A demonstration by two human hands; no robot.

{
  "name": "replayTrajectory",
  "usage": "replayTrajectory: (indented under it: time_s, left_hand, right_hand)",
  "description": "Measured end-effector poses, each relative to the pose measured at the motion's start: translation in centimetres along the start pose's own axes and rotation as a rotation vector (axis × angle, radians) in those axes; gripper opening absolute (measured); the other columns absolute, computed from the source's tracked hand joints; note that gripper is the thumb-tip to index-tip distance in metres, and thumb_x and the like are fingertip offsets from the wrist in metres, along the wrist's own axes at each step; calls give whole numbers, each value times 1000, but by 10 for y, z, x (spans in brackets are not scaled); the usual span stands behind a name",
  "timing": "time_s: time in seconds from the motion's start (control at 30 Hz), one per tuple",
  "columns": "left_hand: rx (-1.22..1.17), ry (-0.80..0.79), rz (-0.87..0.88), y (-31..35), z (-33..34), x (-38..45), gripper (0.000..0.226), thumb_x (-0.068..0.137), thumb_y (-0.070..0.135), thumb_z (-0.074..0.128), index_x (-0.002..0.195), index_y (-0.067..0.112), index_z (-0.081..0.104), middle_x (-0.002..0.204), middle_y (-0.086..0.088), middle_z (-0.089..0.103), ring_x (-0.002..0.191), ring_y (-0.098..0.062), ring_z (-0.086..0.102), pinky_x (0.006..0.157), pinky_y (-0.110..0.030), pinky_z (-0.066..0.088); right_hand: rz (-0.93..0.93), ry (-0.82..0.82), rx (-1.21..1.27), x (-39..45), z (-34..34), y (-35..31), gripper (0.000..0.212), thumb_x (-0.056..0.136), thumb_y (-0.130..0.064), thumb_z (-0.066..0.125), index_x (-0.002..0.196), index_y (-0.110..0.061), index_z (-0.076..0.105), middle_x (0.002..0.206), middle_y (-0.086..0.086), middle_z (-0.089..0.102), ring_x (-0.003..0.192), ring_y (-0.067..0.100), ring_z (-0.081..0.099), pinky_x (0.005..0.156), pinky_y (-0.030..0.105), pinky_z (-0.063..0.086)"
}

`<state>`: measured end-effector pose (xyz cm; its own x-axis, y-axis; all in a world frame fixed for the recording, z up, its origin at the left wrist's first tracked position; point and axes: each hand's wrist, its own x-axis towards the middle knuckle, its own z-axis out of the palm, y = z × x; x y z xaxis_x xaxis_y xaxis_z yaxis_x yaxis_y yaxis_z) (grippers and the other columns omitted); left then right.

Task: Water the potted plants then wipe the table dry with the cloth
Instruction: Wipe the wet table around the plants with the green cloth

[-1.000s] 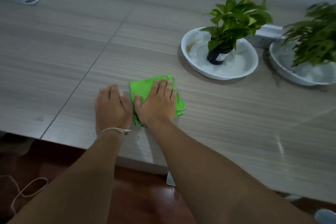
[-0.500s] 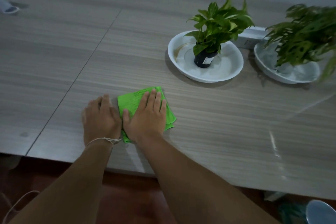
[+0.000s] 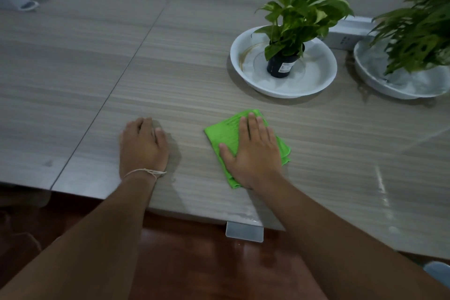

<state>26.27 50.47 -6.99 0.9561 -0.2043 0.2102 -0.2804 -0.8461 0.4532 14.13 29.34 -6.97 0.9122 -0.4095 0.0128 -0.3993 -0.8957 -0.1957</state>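
We record a dim, cool-toned scene with low contrast across the table (image 3: 170,68). Pale glare streaks lie on the table near its right edge, and each white dish (image 3: 316,85) casts a soft shadow toward the table's front-left, so light arrives from the far right. The fern-like plant (image 3: 414,34) at the right edge is motion-blurred, the table seam bows from wide-angle distortion, and the floor (image 3: 194,263) is nearly black.

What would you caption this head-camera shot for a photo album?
Right hand presses a folded green cloth flat on the wooden table, left hand resting beside it, two potted plants behind.
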Motion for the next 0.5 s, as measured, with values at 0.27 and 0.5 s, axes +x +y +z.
replayTrajectory:
  time_s: [0.27, 0.5]
  left_hand:
    - [57, -54, -4, 3, -5, -1, 52, 101, 39, 42, 137, 4, 53, 140, -20, 50, 132, -36, 42, 114, -53, 33]
    - [96, -61, -3, 11, -9, -9, 57, 97, 39, 40, 128, -6, 57, 138, -29, 50, 130, -43, 46, 113, -51, 36]
  right_hand:
    - [92, -25, -71, -22, -26, 96, 96, 90, -74, 13, 162, -10, 15, 171, 12, 11, 158, 26, 6, 127, 46, 7]
    - [100, 8, -49, -69, -38, 147, 96, 90, -74, 13, 162, -11, 14, 171, 11, 10, 158, 26, 5, 127, 43, 4]
